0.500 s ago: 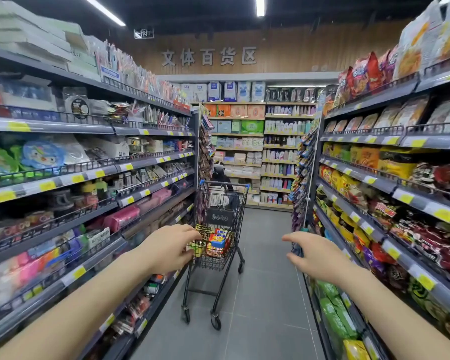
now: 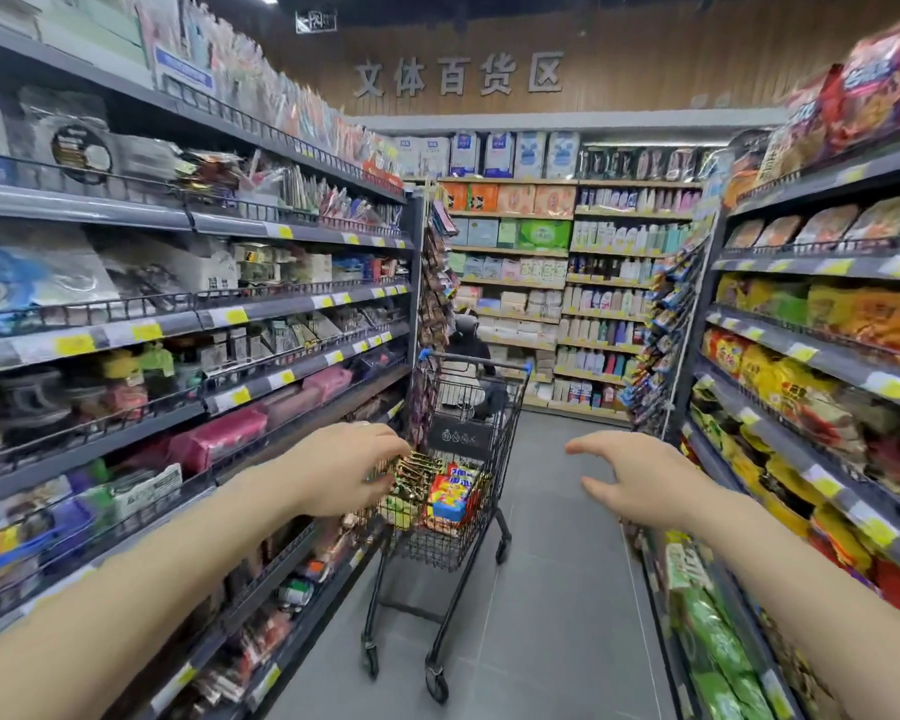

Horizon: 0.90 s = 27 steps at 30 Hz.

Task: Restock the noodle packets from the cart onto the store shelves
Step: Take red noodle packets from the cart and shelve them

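Note:
A black wire shopping cart stands in the aisle ahead, against the left shelving. Its basket holds colourful noodle packets, red, blue and gold. My left hand is stretched forward at the cart's near left corner, fingers loosely curved, holding nothing. My right hand reaches forward to the right of the cart, fingers spread and empty. Shelves of noodle packets in yellow, orange and red line the right side of the aisle.
The left shelving carries household goods and stationery behind wire rails. A person in dark clothes crouches beyond the cart at the aisle's end. Grey floor runs between cart and right shelves. A hanging snack rack stands at the right corner.
The view has moved closer to the cart. Both hands have risen slightly and the right hand's fingers have spread wider.

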{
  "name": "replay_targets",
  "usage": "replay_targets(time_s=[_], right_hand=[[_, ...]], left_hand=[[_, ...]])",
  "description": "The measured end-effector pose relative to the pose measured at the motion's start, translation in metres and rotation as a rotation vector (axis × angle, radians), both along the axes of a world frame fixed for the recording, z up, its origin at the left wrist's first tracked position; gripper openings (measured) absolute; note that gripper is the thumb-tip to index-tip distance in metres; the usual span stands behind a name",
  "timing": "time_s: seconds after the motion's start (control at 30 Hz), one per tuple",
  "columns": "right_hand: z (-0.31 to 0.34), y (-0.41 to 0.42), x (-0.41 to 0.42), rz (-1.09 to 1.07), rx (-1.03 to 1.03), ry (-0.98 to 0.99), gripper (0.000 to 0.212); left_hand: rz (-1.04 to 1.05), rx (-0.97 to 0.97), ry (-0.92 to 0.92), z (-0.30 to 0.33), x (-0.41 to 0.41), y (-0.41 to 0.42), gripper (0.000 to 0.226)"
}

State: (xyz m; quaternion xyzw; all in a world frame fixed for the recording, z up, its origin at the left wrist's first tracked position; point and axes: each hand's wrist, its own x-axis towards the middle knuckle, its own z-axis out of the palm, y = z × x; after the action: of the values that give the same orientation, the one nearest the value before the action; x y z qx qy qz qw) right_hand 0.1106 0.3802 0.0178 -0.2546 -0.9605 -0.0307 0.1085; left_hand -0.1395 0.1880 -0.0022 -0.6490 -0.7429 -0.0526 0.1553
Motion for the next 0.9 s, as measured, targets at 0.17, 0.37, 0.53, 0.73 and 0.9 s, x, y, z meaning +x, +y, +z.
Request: replay_targets(time_s=[0.17,0.37,0.53,0.73,0.9], right_hand=[[0.006,0.057,-0.061,0.074,-0.022,-0.001,0.046],[-0.011,0.121,-0.147,0.141,-0.018,-0.019,0.046],[-0.013,0.173,-0.224,0.168,-0.013,-0.013,0.045],[-0.015,0.24,-0.312,0.129,-0.078,0.019,0.045],[-0.029,0.29,-0.373,0.098,-0.129,0.0,0.045]], left_hand=[[0.009,-0.017,-0.043,-0.003,-0.044,0.047,0.033],[0.075,-0.056,-0.066,-0.004,-0.115,0.096,0.041],[0.079,-0.073,-0.057,-0.004,-0.189,0.148,0.036],[0.032,-0.099,-0.06,-0.005,-0.28,0.223,0.042],[0.005,-0.118,-0.1,-0.022,-0.345,0.289,0.042]])
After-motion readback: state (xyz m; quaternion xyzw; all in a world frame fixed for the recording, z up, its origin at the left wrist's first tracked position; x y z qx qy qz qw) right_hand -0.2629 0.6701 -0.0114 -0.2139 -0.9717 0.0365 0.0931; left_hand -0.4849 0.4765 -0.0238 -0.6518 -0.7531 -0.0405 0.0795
